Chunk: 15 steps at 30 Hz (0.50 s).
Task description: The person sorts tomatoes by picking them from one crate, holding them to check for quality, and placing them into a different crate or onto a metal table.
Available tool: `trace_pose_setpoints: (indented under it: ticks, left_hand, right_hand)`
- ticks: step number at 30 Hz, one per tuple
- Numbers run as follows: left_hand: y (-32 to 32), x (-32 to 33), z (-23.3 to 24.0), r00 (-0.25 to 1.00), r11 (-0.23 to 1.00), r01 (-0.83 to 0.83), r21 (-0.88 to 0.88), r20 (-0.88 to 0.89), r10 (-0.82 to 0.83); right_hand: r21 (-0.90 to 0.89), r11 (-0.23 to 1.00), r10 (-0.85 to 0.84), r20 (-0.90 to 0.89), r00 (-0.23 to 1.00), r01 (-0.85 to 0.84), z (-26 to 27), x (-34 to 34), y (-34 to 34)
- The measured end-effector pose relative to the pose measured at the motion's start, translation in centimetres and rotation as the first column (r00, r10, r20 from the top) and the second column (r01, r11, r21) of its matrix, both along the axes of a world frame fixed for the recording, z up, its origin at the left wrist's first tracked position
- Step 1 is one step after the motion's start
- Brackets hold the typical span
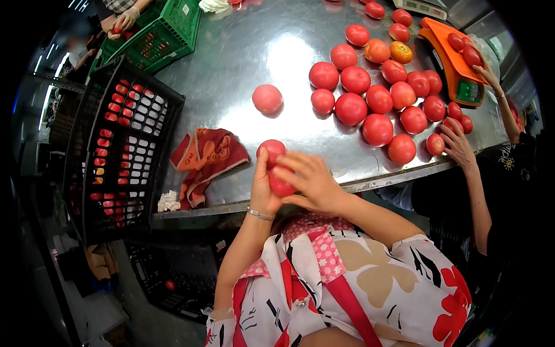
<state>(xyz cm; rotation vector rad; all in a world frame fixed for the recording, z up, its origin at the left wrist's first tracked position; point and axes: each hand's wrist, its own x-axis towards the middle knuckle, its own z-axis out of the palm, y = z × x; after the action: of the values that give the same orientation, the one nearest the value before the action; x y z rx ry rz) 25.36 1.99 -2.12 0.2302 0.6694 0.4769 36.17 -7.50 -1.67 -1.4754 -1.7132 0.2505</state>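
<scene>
Two red tomatoes are between my hands, just above the near edge of the metal table (225, 95). My left hand (265, 191) is around the upper tomato (269, 149), its thumb lying along that tomato's side. Over the lower tomato (281, 183) curl the fingers of my right hand (318, 182), which look slightly blurred. The two tomatoes are close together, and my fingers hide part of each. A single tomato (266, 99) rests on the table beyond my hands. A red and orange patterned cloth (212, 156) lies crumpled left of them.
A black plastic crate (93, 173) holding tomatoes stands tilted at the left, near a green crate (177, 30). Many tomatoes (351, 108) spread rightward. A co-worker's hand (457, 143) touches some; another hand is by the orange scale (451, 56). A crumpled white wad (168, 201) lies near the edge.
</scene>
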Motion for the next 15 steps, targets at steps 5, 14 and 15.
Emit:
trace_pose_setpoints:
  ticks: [5, 14, 15]
  left_hand:
    - [-0.7, -0.1, 0.4, 0.996, 0.992, -0.085, 0.092, -0.007, 0.086]
    - [0.8, -3.6, -2.1, 0.975, 0.99, -0.139, -0.02, 0.175, 0.14]
    - [0.8, -3.8, -2.5, 0.968, 0.989, -0.141, -0.052, 0.203, 0.149]
  right_hand:
    - [0.033, 0.992, 0.122, -0.342, 0.932, -0.118, -0.6, 0.4, -0.1]
    - [-0.037, 0.957, -0.028, -0.999, 0.035, -0.287, -0.4, 1.2, -0.7]
    - [-0.015, 0.953, -0.026, -0.999, -0.032, -0.302, -0.5, 1.3, -0.7]
